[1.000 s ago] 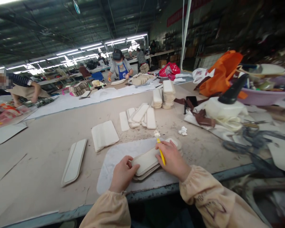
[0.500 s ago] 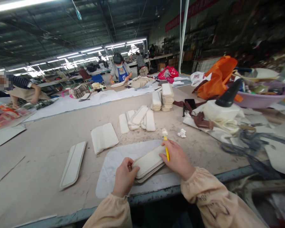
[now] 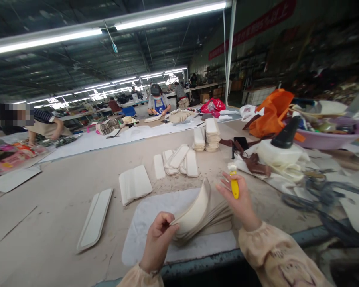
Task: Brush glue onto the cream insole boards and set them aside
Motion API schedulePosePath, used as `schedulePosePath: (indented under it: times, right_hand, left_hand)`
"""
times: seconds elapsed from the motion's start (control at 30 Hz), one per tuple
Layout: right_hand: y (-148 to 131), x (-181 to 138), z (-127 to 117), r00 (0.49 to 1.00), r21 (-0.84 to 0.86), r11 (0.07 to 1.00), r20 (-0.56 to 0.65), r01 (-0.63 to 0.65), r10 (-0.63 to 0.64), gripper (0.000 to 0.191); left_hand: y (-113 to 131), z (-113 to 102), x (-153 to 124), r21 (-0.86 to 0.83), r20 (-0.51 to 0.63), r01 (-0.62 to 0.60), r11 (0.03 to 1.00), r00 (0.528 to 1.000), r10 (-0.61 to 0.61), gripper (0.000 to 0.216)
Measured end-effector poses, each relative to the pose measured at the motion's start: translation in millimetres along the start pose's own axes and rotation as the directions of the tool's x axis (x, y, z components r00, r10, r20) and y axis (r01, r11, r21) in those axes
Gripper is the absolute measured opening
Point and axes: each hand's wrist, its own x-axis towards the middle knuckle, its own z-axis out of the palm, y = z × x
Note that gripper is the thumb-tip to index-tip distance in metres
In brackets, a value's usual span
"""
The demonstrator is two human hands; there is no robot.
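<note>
My left hand [image 3: 158, 238] pinches the near end of a stack of cream flat pieces [image 3: 197, 217] that rests on a white mat [image 3: 149, 223] at the table's front edge. The top piece is bent upward, its far end curling into the air. My right hand [image 3: 239, 201] holds a yellow-handled brush [image 3: 233, 184] upright between its fingers, just right of the stack's far end; its other fingers reach toward the pieces.
More cream pieces lie about: one long piece [image 3: 94, 219] at left, a folded one [image 3: 135, 184], a loose group [image 3: 178, 161] and two stacks [image 3: 208, 135]. A white bottle with a black nozzle [image 3: 283, 149], scissors, an orange bag and a basin crowd the right. Other people work at far tables.
My left hand has lifted and bent the top piece up from the flat stack. My right hand has moved off the stack and risen with the brush. The view has tilted up.
</note>
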Motion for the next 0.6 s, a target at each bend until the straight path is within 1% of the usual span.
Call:
schedulePosePath:
  times: [0.13,0.2,0.27,0.33,0.4,0.43,0.5,0.6]
  right_hand:
    - [3.9,-0.3,8.8,0.999,-0.008,1.0,-0.029,0.029,-0.029,0.052]
    - [2.9,-2.0,15.3,0.999,0.019,1.0,-0.039,0.009,-0.008,0.051]
    - [-1.5,-4.3,22.8,0.996,0.079,0.994,-0.038,-0.081,0.084,0.05]
    - [-8.6,-6.4,29.8,0.979,0.178,0.963,-0.003,-0.202,0.205,0.049]
    - [-16.8,-7.2,34.7,0.961,0.287,0.918,0.034,-0.272,0.274,0.049]
    - [-20.6,-7.0,36.0,0.961,0.328,0.905,0.036,-0.272,0.275,0.049]
    - [-26.6,-5.8,36.4,0.976,0.35,0.915,-0.012,-0.201,0.219,0.052]
    - [-30.8,-3.0,33.2,0.993,0.272,0.961,-0.096,-0.045,0.073,0.052]
  left_hand:
    - [4.5,1.1,-7.0,-0.146,0.022,-0.106,0.984,0.994,0.11,0.024]
    - [8.4,1.5,-10.1,-0.222,0.042,-0.137,0.965,0.988,0.15,0.024]
    - [12.0,0.8,-11.8,-0.277,0.047,-0.149,0.949,0.985,0.168,0.025]
    - [14.4,-0.7,-11.5,-0.303,0.031,-0.144,0.942,0.987,0.16,0.027]
    - [15.2,-2.1,-9.6,-0.302,0.003,-0.109,0.947,0.993,0.116,0.028]
    - [15.2,-2.5,-8.4,-0.297,-0.009,-0.081,0.951,0.997,0.082,0.029]
    - [14.3,-2.2,-6.0,-0.279,-0.027,-0.006,0.96,1.0,-0.001,0.032]
    - [11.4,0.5,-3.9,-0.233,-0.023,0.147,0.961,0.987,-0.156,0.034]
